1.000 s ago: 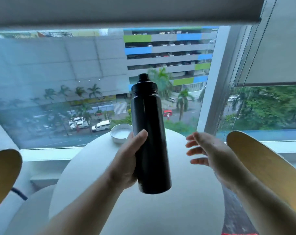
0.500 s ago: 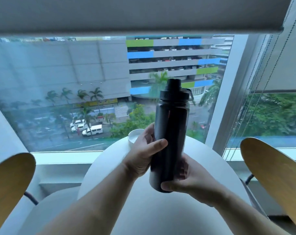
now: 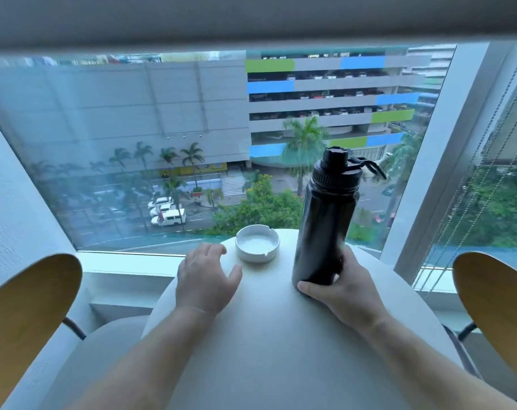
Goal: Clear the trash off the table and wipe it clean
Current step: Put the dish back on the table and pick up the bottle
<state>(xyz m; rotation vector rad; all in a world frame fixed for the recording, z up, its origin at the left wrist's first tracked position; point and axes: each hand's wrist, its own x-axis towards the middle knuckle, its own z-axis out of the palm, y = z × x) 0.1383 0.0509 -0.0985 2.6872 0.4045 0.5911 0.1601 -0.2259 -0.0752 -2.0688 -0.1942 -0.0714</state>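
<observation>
Head view had us over the round white counter [image 3: 281, 350]. Our right hand [image 3: 344, 291] was wrapped low around the black bottle [image 3: 325, 220], which stood upright on the right side, long axis straight up. Our left hand [image 3: 205, 279] lay loose and empty, fingers relaxed, with the white ashtray [image 3: 257, 243] just beyond its fingertips, toward the window. The left hand was clearly nearer the ashtray, and we judged it a short forward reach.

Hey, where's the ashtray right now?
Head view: the white ashtray sits on the table near its far edge, between the left hand and the black bottle gripped by the right hand.
</observation>
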